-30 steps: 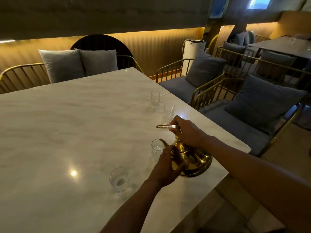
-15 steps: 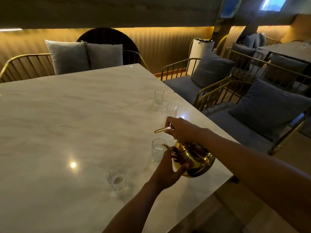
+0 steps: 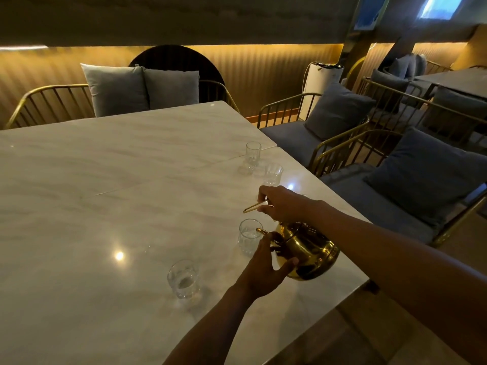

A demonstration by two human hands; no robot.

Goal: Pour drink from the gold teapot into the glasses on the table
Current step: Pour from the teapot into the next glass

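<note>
Fingers of both hands clasp the gold teapot (image 3: 311,248) tilted over one glass (image 3: 248,236); three glasses nearby.

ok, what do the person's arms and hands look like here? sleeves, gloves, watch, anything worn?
Both forearms are bare as far as the frame shows: no sleeves visible. The left hand and right hand wear no gloves, and no watch, bracelet or ring shows on either wrist or on the fingers in view. The lighting is dim and warm, so small details could be missed.
</note>
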